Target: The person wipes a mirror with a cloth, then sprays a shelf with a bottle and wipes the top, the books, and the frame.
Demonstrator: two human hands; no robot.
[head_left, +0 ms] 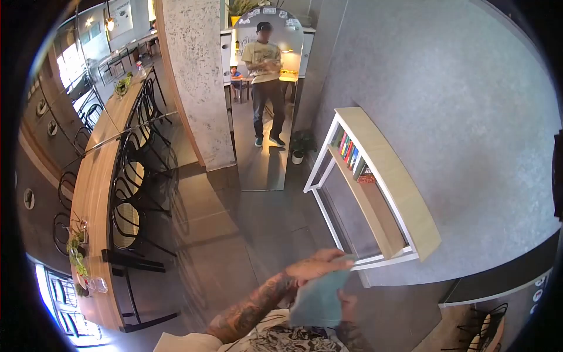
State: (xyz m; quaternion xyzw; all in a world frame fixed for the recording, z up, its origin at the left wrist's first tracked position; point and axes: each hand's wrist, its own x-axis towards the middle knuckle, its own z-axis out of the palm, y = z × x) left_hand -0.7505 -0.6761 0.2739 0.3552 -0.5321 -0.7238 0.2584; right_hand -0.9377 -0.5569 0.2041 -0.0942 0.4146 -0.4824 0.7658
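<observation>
Left hand [319, 265] pinches the top of a grey-blue fabric cloth [316, 302], which hides the right hand [350, 305], so I cannot tell its grip. A white-framed wooden bookshelf [381, 170] stands just beyond.

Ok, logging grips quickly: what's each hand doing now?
Left hand: closed on the blue-grey cloth.
Right hand: mostly hidden behind the cloth; cannot tell.

A white shelf [394, 176] with a wooden top stands against the grey wall [457, 88], and colourful books [350, 154] stand in it. A tall mirror [264, 161] leans beside a speckled pillar [196, 82], with a small potted plant [298, 154] near it. On the left, black stools [132, 193] stand along a long wooden counter [94, 193], which carries green plants [78, 255].
</observation>
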